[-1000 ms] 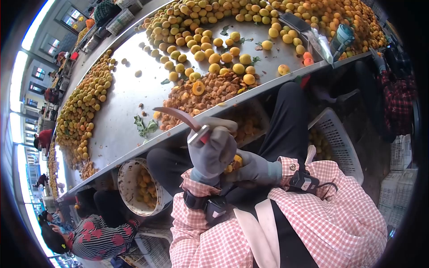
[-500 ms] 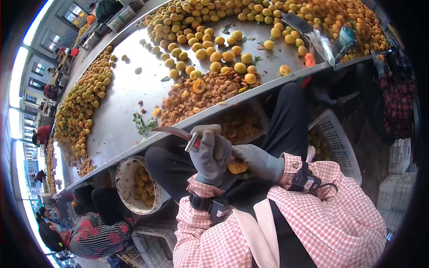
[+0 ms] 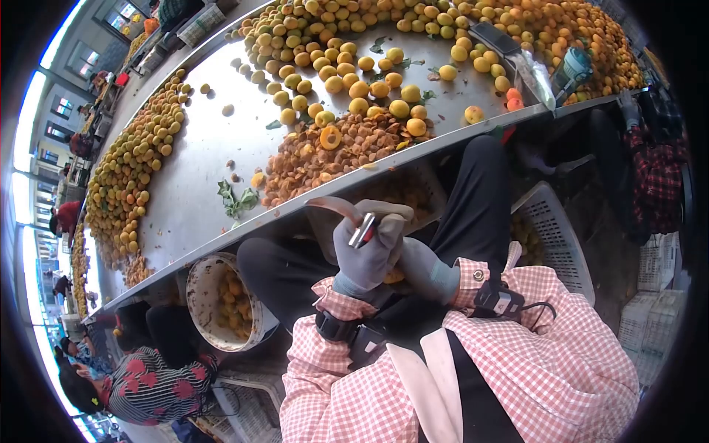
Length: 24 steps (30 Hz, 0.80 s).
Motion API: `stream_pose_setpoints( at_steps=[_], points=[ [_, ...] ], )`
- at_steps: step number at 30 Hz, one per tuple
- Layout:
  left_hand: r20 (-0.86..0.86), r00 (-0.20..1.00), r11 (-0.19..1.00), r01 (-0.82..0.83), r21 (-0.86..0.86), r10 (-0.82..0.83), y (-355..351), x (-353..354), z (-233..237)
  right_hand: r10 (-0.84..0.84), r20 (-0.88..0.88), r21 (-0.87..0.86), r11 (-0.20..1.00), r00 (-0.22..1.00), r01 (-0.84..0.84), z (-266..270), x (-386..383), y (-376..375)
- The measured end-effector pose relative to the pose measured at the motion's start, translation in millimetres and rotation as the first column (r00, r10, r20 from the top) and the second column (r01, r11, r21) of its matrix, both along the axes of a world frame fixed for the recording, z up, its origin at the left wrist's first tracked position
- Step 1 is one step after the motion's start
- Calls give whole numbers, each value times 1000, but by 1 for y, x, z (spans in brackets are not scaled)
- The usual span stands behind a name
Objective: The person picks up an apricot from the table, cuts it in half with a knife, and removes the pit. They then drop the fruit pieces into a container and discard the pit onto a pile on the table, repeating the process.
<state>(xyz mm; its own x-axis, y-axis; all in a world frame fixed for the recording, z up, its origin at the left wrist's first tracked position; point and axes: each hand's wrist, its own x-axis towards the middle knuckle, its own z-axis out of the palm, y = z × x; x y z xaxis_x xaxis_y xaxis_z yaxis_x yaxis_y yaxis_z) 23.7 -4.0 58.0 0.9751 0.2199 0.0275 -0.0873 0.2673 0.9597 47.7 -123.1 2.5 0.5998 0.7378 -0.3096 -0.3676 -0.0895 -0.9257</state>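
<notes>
My gloved left hand [image 3: 365,251] is closed round a small knife [image 3: 362,227] with a curved blade, its tip pointing left toward the table edge. My gloved right hand [image 3: 426,272] presses against it from the right, fingers curled. An apricot [image 3: 394,275] shows as a sliver of orange low between the two hands; the rest of it is hidden by the gloves. Both hands are above my lap, just below the edge of the metal table [image 3: 196,173].
Brown apricot pits [image 3: 332,159] lie heaped at the near table edge, with whole apricots [image 3: 343,70] behind. A white bucket [image 3: 193,303] with fruit stands left of my knees, a plastic crate [image 3: 557,229] right. A phone [image 3: 493,37] and a bottle [image 3: 572,70] lie at upper right. Co-workers sit on both sides.
My left hand and the knife have moved right, closing against my right hand. The apricot between them, plainer before, is now mostly covered.
</notes>
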Motion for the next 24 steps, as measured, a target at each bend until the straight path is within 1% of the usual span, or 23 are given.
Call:
stream_pose_setpoints(
  at_steps=[1,2,3,5,6,8,9,10,11,12,13,14,15,16,17,18,19,20,21,22,23,24],
  points=[
    [46,999,995,-24,-99,28,0,1,-3,-56,262,27,998,964,51,-2,-1,1],
    [88,994,979,-42,-198,61,0,2,-4,-132,346,57,991,929,119,-2,-4,2],
    [141,982,959,-83,-272,125,-3,8,-4,-133,347,55,991,928,122,-7,-3,3],
    [125,971,917,-145,-372,204,-2,15,-4,-249,254,230,954,934,192,-23,1,7],
    [129,970,917,-146,-372,206,0,17,-6,-247,257,231,954,934,189,-28,2,9],
    [73,954,881,-238,-409,291,3,20,-15,-178,456,90,984,872,154,-36,3,14],
    [68,953,880,-242,-408,294,3,20,-18,-176,452,89,984,875,152,-23,3,15],
    [9,941,897,-319,-305,337,2,20,-22,-197,-130,25,979,972,202,0,6,16],
    [-42,923,903,-383,-195,383,0,22,-23,-193,-664,-56,976,723,209,13,9,16],
    [-3,926,919,-375,-123,377,-4,20,-20,-193,-664,-55,976,723,210,4,9,12],
    [-4,925,918,-378,-124,380,-4,18,-20,-35,-107,-3,999,994,35,-10,8,5],
    [49,943,944,-330,4,329,-4,15,-21,153,485,-63,988,861,-141,-22,6,1],
    [96,958,951,-280,133,269,-4,14,-21,157,483,-65,988,862,-143,-12,6,5],
    [-22,963,958,-268,-98,268,-2,16,-16,-17,-100,24,1000,995,20,6,7,14],
    [-21,963,958,-269,-99,268,3,16,-18,-152,-653,5,979,742,205,16,9,20],
    [12,966,926,-245,-287,260,9,18,-24,-151,-650,7,979,744,204,16,13,20],
    [45,966,861,-207,-465,256,15,20,-28,-85,-575,40,991,814,131,16,17,18],
    [99,965,865,-168,-473,242,23,22,-32,-18,-495,63,996,869,57,14,18,14],
    [71,956,803,-198,-562,285,28,24,-28,-22,-496,59,996,868,59,5,20,11],
    [137,952,798,-146,-585,274,38,22,-27,113,-541,284,957,834,54,-9,22,9],
    [202,943,793,-92,-602,264,50,20,-26,255,-550,494,867,795,64,-18,23,8],
    [184,943,792,-116,-600,277,62,16,-26,254,-548,494,867,797,63,-11,26,7]
  ],
)
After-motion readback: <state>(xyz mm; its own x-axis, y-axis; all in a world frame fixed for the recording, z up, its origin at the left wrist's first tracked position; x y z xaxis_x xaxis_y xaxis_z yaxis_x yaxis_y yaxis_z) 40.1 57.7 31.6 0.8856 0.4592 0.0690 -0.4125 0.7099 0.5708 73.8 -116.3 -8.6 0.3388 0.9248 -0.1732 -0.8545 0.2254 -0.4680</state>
